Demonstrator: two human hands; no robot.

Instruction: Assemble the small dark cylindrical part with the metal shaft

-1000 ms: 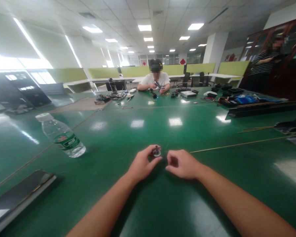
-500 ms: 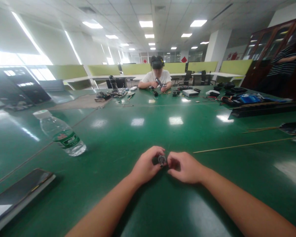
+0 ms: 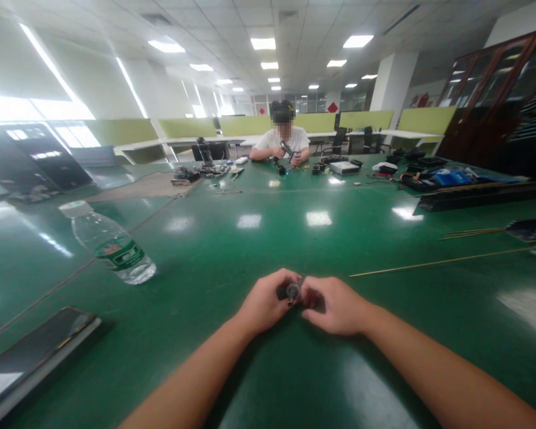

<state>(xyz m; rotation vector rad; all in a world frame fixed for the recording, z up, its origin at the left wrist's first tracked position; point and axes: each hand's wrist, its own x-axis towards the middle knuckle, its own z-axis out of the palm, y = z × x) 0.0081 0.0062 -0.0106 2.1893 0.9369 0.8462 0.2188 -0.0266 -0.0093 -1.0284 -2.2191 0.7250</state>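
Both of my hands rest on the green table (image 3: pixel 259 250) close in front of me. My left hand (image 3: pixel 263 304) is curled around a small dark and silver metal part (image 3: pixel 292 291), holding it between thumb and fingers. My right hand (image 3: pixel 333 304) is closed in a pinch right against the same part, its fingertips touching it from the right. Most of the part is hidden between the two hands.
A plastic water bottle (image 3: pixel 111 245) lies on its side to the left. A dark flat device (image 3: pixel 31 351) sits at the near left edge. A thin rod (image 3: pixel 433 262) lies to the right. Across the table a seated person (image 3: pixel 282 143) works among tools and parts (image 3: pixel 343 168).
My two hands have come together: the right hand, apart from the part a second ago, now pinches it. The left hand has drawn the part slightly nearer to me.
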